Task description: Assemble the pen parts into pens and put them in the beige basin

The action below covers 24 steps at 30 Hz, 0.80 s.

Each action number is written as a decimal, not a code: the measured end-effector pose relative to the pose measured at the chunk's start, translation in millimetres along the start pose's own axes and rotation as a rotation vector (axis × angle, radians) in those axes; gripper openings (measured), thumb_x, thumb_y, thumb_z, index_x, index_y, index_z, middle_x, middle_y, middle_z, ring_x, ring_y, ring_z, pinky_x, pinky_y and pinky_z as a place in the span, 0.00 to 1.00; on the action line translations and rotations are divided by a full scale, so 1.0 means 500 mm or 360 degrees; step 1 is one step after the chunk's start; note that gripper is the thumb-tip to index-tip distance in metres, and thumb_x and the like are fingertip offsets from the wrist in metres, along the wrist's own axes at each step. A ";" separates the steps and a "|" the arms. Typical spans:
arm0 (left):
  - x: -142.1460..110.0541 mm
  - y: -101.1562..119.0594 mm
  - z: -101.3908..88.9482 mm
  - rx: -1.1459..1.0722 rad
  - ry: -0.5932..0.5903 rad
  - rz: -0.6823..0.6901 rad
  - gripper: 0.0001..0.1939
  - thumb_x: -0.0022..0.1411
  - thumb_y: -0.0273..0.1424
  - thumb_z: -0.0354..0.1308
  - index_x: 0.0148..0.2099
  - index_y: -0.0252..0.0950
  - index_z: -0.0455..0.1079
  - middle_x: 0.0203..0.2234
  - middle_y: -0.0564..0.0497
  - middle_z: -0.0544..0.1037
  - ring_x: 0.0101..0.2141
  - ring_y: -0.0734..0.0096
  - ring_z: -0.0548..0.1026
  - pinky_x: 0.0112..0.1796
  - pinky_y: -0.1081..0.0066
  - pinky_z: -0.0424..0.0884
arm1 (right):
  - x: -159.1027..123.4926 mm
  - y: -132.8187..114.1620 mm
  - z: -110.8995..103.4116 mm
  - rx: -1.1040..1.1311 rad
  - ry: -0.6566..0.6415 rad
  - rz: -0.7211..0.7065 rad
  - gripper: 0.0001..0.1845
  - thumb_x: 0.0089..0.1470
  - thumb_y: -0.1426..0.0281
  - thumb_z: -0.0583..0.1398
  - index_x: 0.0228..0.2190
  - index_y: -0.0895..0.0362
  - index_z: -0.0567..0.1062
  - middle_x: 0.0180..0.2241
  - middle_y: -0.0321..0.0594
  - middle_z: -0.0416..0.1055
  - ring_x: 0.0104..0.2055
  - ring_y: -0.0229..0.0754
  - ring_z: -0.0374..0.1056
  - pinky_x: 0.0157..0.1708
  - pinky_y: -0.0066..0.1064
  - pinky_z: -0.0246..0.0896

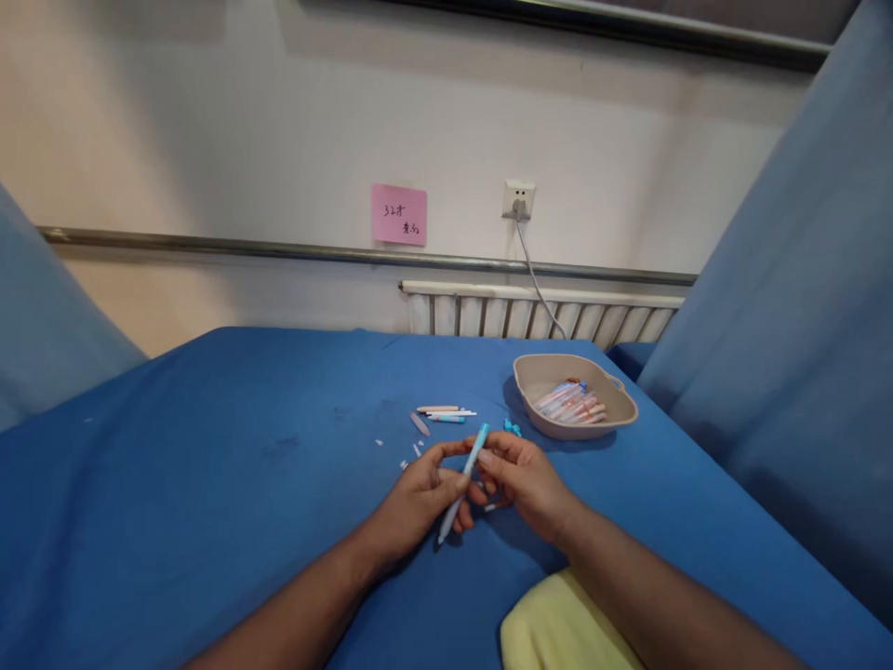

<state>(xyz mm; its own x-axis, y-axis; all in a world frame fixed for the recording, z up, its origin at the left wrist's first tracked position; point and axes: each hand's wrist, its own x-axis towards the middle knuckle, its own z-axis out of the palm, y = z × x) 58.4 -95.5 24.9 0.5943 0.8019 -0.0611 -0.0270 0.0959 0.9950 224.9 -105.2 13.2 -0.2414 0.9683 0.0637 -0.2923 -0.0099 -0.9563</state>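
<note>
A pen [452, 514] with a light blue upper part and a pale lower barrel slants between my two hands, above the blue cloth. My left hand [429, 489] grips it around the middle, thumb on top. Near the blue end, the thumb and fingers of my right hand [523, 475] pinch the same pen. Just beyond my hands lie several pen parts [443, 412], some peach, white and light blue, with a greyish oval piece [419, 423] beside them. Small white bits [417, 449] are scattered close to my left fingers. Bright blue small pieces [512, 427] lie beyond my right hand.
At the right stands a beige basket [526, 372] holding several pens [572, 402]. The blue cloth [209, 484] covers the surface up to the wall. A radiator [488, 312], a plugged-in cable [534, 270] and a pink note [399, 216] are behind. Blue curtains [788, 279] hang at both sides.
</note>
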 end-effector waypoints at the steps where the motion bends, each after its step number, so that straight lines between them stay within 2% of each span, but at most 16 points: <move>1: 0.000 0.001 -0.001 -0.0008 -0.0007 -0.0007 0.27 0.59 0.40 0.57 0.55 0.34 0.55 0.28 0.49 0.76 0.21 0.74 0.72 0.21 0.75 0.68 | -0.001 -0.001 -0.003 -0.0010 0.0019 0.0018 0.21 0.46 0.56 0.64 0.35 0.60 0.72 0.17 0.30 0.63 0.17 0.30 0.58 0.15 0.22 0.46; 6: -0.004 -0.004 0.007 -0.0001 -0.0027 0.0012 0.24 0.59 0.38 0.57 0.53 0.35 0.56 0.28 0.49 0.76 0.20 0.76 0.72 0.21 0.76 0.67 | 0.001 -0.004 -0.003 -0.0159 0.0047 -0.0009 0.19 0.44 0.56 0.65 0.27 0.59 0.70 0.15 0.29 0.63 0.16 0.30 0.57 0.15 0.22 0.47; 10: -0.004 -0.008 0.013 0.0054 0.0033 0.0057 0.24 0.57 0.36 0.58 0.53 0.34 0.56 0.26 0.52 0.75 0.20 0.76 0.71 0.22 0.76 0.67 | 0.003 -0.002 0.006 -0.0193 0.0098 -0.0057 0.20 0.41 0.56 0.67 0.23 0.58 0.67 0.14 0.28 0.62 0.14 0.28 0.53 0.15 0.22 0.45; 13: -0.002 -0.003 0.006 0.0076 0.0067 0.0069 0.23 0.56 0.37 0.60 0.51 0.34 0.58 0.24 0.53 0.74 0.19 0.77 0.70 0.21 0.77 0.66 | 0.000 -0.003 0.011 -0.0120 0.0015 -0.0037 0.18 0.43 0.57 0.65 0.26 0.59 0.70 0.15 0.30 0.64 0.16 0.30 0.57 0.17 0.23 0.47; 17: 0.000 0.003 -0.008 -0.0015 -0.0008 0.0019 0.24 0.56 0.39 0.60 0.51 0.34 0.59 0.26 0.51 0.75 0.19 0.76 0.71 0.18 0.78 0.65 | -0.007 -0.013 0.010 0.0012 -0.0182 -0.0013 0.18 0.46 0.60 0.65 0.35 0.59 0.73 0.19 0.33 0.68 0.20 0.31 0.61 0.21 0.24 0.50; 21: -0.003 0.001 -0.004 -0.0135 -0.0082 -0.0005 0.25 0.56 0.40 0.60 0.51 0.34 0.58 0.27 0.49 0.76 0.18 0.76 0.71 0.18 0.78 0.66 | -0.009 -0.016 0.012 -0.0048 -0.0161 -0.0019 0.16 0.45 0.59 0.65 0.29 0.59 0.72 0.16 0.32 0.67 0.18 0.31 0.59 0.20 0.24 0.50; 24: -0.005 -0.003 0.007 -0.0132 -0.0054 0.0014 0.25 0.57 0.40 0.59 0.52 0.35 0.58 0.26 0.50 0.76 0.18 0.75 0.71 0.18 0.78 0.66 | -0.006 -0.009 0.018 -0.0073 -0.0117 -0.0062 0.18 0.44 0.57 0.65 0.26 0.58 0.69 0.14 0.30 0.65 0.16 0.31 0.58 0.19 0.25 0.50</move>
<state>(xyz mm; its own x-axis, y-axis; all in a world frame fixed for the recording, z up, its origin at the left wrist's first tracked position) 59.8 -99.6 23.7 0.6208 0.7825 -0.0480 -0.0980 0.1382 0.9855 218.5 -110.2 20.2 -0.2985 0.9468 0.1200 -0.2602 0.0403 -0.9647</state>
